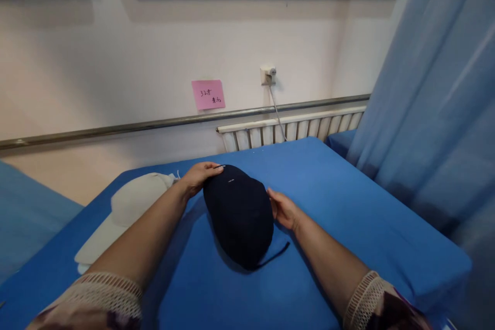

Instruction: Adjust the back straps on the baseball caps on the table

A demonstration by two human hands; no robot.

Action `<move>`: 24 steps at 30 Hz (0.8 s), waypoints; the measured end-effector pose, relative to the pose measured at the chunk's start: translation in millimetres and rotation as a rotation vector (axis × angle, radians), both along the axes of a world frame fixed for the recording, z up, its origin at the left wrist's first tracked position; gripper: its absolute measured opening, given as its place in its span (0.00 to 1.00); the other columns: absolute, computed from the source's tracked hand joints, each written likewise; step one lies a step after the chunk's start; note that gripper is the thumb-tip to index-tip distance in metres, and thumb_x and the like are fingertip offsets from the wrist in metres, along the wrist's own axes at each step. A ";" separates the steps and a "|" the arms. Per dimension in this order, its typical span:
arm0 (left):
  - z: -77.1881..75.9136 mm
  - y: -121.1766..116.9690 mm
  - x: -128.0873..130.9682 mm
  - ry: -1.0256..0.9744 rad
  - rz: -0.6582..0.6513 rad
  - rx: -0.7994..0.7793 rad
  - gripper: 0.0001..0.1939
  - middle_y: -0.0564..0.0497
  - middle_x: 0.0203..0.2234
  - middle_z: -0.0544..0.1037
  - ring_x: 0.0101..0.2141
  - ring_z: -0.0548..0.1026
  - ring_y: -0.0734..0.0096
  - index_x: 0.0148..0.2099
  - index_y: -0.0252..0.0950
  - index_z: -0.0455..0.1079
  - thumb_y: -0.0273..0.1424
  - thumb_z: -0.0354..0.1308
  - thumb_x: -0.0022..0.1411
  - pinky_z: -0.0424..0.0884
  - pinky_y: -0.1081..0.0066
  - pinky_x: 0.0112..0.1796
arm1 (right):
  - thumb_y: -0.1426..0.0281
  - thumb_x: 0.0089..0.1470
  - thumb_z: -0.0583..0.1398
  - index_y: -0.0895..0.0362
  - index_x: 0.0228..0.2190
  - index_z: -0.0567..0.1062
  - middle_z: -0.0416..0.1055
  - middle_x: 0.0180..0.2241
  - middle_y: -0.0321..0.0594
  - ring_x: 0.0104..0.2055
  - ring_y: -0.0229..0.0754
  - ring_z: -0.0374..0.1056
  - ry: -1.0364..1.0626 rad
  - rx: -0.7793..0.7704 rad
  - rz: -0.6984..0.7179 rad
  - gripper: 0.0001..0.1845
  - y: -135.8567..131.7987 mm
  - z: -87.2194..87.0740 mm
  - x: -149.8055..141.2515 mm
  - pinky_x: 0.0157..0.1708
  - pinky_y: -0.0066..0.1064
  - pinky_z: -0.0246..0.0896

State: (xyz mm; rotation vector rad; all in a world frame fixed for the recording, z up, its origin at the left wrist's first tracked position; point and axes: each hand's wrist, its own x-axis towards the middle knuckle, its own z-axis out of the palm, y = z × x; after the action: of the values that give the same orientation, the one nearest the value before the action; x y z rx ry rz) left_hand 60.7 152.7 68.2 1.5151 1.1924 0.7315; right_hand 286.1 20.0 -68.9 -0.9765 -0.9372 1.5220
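Note:
A dark navy cap [240, 216] is on the blue-covered table in front of me, its strap trailing from the near right side. My left hand [201, 174] pinches the cap's far left edge, thumb on top and the other fingers partly out of sight. At the cap's right side, my right hand [283, 208] has its fingertips tucked behind the edge, so part of the grip is hidden. Left of my left forearm lies a cream cap [133, 201], its brim toward me and partly covered by the arm.
Blue cloth covers the table [325, 268]. Behind it stand a white radiator [297, 128] and a metal rail [162, 124]. A pink note [208, 95] and a socket with a plugged-in cord [268, 75] are on the wall. Blue curtain [436, 87] hangs at right.

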 end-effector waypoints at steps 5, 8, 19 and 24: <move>-34.2 36.4 40.2 0.033 0.190 0.140 0.19 0.36 0.44 0.79 0.47 0.77 0.53 0.46 0.30 0.71 0.30 0.65 0.52 0.72 0.58 0.47 | 0.55 0.52 0.62 0.56 0.45 0.72 0.77 0.40 0.48 0.40 0.46 0.75 -0.128 -0.005 -0.434 0.23 16.5 -18.5 -15.1 0.39 0.36 0.70; -57.2 27.6 42.5 0.044 0.321 0.252 0.22 0.31 0.57 0.69 0.57 0.69 0.47 0.52 0.31 0.67 0.31 0.62 0.55 0.68 0.52 0.51 | 0.56 0.56 0.58 0.56 0.49 0.70 0.76 0.41 0.48 0.43 0.47 0.74 -0.244 -0.011 -0.536 0.23 28.1 -26.2 -7.6 0.41 0.37 0.69; -132.8 -122.9 9.5 0.281 0.041 0.650 0.29 0.40 0.58 0.68 0.59 0.66 0.49 0.56 0.38 0.65 0.38 0.64 0.53 0.63 0.48 0.57 | 0.67 0.55 0.59 0.53 0.48 0.72 0.74 0.42 0.43 0.46 0.46 0.69 -0.527 0.008 -0.496 0.18 30.1 -33.9 6.2 0.50 0.40 0.63; -130.4 -85.0 11.4 0.379 0.128 0.720 0.11 0.44 0.47 0.77 0.52 0.72 0.54 0.40 0.38 0.71 0.26 0.54 0.53 0.65 0.51 0.55 | 0.63 0.57 0.57 0.55 0.49 0.71 0.74 0.37 0.42 0.37 0.42 0.72 -0.395 0.022 -0.343 0.19 23.5 -30.9 -6.0 0.33 0.31 0.68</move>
State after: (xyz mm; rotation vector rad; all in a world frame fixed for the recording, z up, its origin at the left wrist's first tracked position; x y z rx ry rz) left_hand 72.1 67.7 -62.2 2.2603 1.3922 1.0640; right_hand 280.1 43.5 -99.7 -1.3748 -0.9937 1.0488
